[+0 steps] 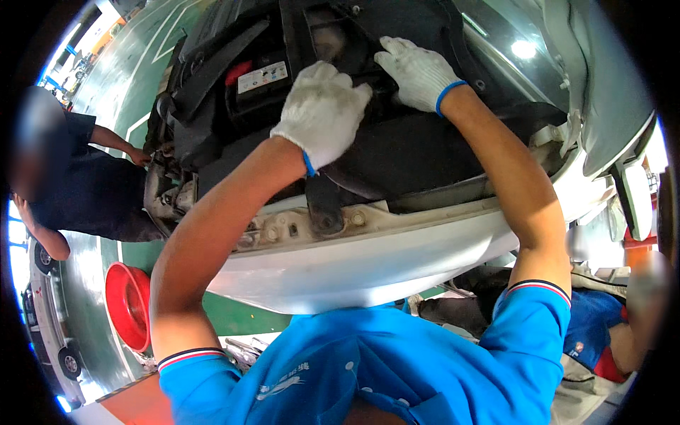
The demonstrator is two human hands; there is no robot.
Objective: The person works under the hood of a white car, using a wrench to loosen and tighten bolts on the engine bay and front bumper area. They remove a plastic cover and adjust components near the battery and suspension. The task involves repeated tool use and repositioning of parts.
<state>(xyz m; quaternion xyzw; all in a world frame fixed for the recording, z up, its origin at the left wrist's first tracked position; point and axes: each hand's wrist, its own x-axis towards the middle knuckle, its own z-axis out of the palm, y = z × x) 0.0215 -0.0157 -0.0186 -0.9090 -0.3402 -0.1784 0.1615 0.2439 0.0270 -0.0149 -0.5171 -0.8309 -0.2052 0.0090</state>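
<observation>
My left hand (322, 110), in a white glove with a blue cuff, has its fingers curled over black parts in the engine bay, just right of a black battery (261, 78) with a white label and red terminal cover. What it grips is hidden. My right hand (414, 74), gloved alike, rests with bent, slightly parted fingers at the edge of a black plastic cover (474, 127), right of the left hand.
A co-worker in dark clothes (85, 184) stands left, one hand at the car's side. Another person in blue (591, 326) is low at the right. A red basin (126, 304) is on the lower left floor. The car's white fender (354, 262) spans below my hands.
</observation>
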